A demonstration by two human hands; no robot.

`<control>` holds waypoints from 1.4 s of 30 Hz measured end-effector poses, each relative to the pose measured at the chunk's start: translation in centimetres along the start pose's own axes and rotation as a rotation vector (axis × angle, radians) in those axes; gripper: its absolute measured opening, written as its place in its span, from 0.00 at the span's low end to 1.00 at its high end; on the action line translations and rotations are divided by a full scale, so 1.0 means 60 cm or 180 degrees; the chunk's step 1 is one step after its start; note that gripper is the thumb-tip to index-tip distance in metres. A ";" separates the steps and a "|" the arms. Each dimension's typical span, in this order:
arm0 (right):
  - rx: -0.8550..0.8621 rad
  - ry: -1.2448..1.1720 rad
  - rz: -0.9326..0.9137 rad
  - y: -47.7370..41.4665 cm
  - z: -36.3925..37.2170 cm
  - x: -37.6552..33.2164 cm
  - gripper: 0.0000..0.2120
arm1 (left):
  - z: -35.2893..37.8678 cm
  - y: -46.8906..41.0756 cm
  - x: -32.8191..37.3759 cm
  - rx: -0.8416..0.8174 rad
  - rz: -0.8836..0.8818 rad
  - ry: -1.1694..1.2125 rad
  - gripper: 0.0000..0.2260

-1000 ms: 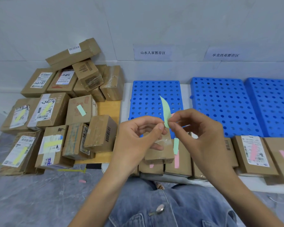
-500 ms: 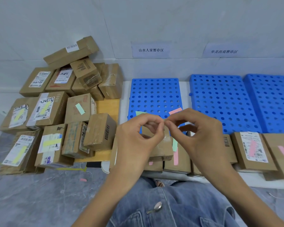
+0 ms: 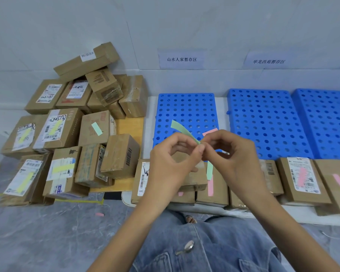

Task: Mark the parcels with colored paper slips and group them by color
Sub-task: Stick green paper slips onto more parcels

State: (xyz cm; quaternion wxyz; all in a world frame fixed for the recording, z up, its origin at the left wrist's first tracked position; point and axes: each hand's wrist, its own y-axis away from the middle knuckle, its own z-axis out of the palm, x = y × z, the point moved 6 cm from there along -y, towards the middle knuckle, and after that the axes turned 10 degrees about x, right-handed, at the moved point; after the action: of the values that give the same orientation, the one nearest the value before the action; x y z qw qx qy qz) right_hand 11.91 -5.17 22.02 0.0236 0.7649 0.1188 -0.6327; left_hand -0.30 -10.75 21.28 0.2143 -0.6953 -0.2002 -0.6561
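Both hands meet in mid-air over the front row of parcels. My left hand (image 3: 173, 163) and my right hand (image 3: 232, 154) pinch one end of a pale green paper slip (image 3: 182, 129) between their fingertips; its free end points up and left over the blue pallet (image 3: 186, 108). A pink slip (image 3: 210, 132) peeks out above my right fingers. Below my hands sits a small brown parcel (image 3: 196, 178) with another green slip (image 3: 209, 170) beside it and a pink slip (image 3: 210, 186) on the box underneath.
A heap of brown parcels (image 3: 71, 134) lies at left, several bearing yellow or green slips. Parcels with pink slips (image 3: 302, 176) line the front right. Two more blue pallets (image 3: 263, 118) lie against the white wall. A pink scrap (image 3: 99, 214) lies on the grey floor.
The green slip stood upright a second ago, then folded down behind my fingers, and now sticks out up and left. Both hands stayed pinched together and shifted only slightly.
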 end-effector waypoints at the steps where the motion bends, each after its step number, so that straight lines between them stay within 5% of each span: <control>1: -0.0014 -0.0019 0.0028 0.000 0.001 0.002 0.06 | 0.000 -0.002 -0.004 -0.0007 -0.0028 0.0036 0.05; 11: 0.0226 -0.0450 0.1226 -0.027 -0.013 0.131 0.08 | -0.028 -0.046 -0.099 0.0191 -0.0156 -0.0487 0.05; 21: 0.0915 -0.0356 0.1738 -0.053 -0.045 0.276 0.06 | -0.005 -0.040 -0.156 -0.0313 0.1958 -0.3430 0.19; 27: 0.0852 -0.0451 0.1986 -0.051 -0.022 0.318 0.06 | 0.049 -0.041 -0.210 -0.1212 0.1902 -0.4493 0.24; 34: 0.0910 -0.0400 0.2088 -0.041 -0.019 0.345 0.05 | 0.089 -0.026 -0.232 -0.1615 0.2422 -0.4796 0.18; 42: 0.1060 -0.0956 0.2331 -0.036 -0.009 0.357 0.06 | 0.041 -0.040 -0.261 -0.1610 0.2662 -0.4011 0.19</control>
State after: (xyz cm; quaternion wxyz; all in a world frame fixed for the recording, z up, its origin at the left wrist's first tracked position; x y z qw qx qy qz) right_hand 15.63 0.28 1.54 0.1399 0.6494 -0.2691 -0.6974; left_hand -0.51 -7.35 5.60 0.1249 -0.9805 0.1488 -0.0303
